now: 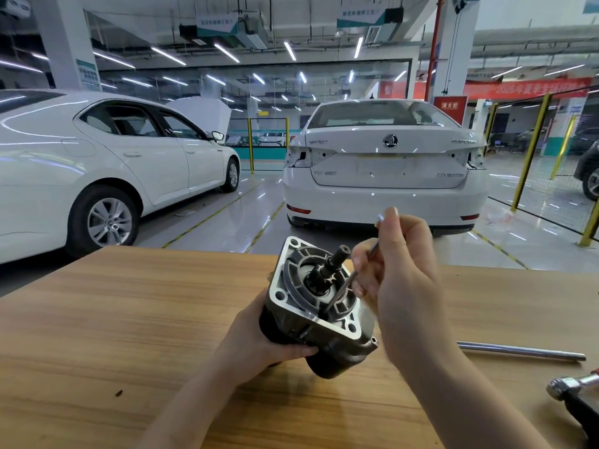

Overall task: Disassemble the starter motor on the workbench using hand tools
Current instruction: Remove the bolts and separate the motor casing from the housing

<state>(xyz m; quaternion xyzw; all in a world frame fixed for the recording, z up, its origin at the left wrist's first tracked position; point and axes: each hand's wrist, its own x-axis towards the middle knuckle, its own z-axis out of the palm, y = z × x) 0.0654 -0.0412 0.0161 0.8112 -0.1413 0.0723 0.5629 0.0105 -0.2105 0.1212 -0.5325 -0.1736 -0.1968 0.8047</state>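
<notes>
Over the wooden bench [129, 319], our left grip [259, 338] wraps round the dark body of the starter motor [321, 306], its flanged end tilted up. Our right grip [402, 280] pinches a thin metal rod [340, 291], whose tip is set into that end. A steel bar [518, 350] lies to the right.

The left hand [259, 335] and right hand [405, 286] above the workbench [129, 319] are going bare, forearms [194, 403] likewise showing uncovered; nails [393, 211] are seemingly looking short.
</notes>
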